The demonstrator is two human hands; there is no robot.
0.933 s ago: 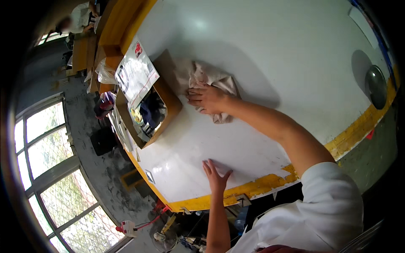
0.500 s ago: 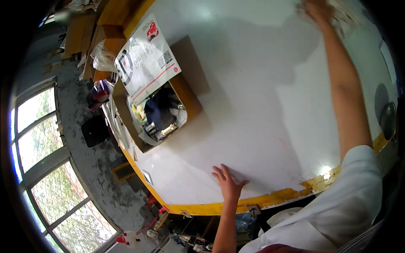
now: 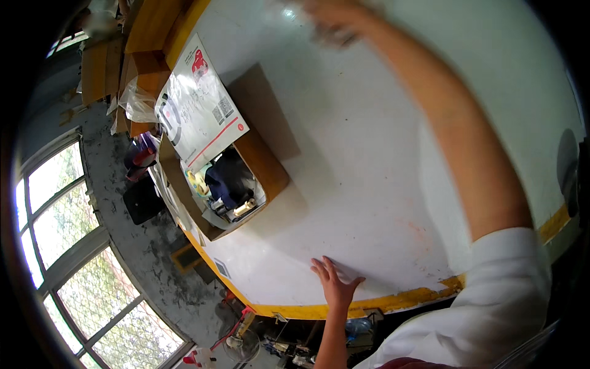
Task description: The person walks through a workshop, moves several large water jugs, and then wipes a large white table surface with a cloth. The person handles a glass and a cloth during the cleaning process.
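Note:
My left hand (image 3: pixel 337 288) rests flat on the white tabletop (image 3: pixel 369 203) close to its yellow near edge. Its fingers are spread and hold nothing. Far across the same surface, at the top of the picture, is my right hand (image 3: pixel 338 21), with the arm stretched forward and leftward. Motion smears its fingers, and the picture's upper rim cuts into the area, so I cannot make out what it holds. A cardboard box (image 3: pixel 270 160) stands left of both hands, filled with a dark blue cloth item (image 3: pixel 230 178) and small parts.
A white printed sheet (image 3: pixel 200 107) covers the box's far part. Behind it are a clear plastic bag (image 3: pixel 136 101) and more cardboard boxes (image 3: pixel 101 67). A round dark object (image 3: pixel 570 178) sits at the right edge. Windows (image 3: pixel 86 283) and a fan (image 3: pixel 243 344) are off to the left.
My right hand has swept left along the far tabletop; a pale crumpled cloth beside it earlier is not clearly visible now. My left hand stays put on the table. The view has shifted slightly.

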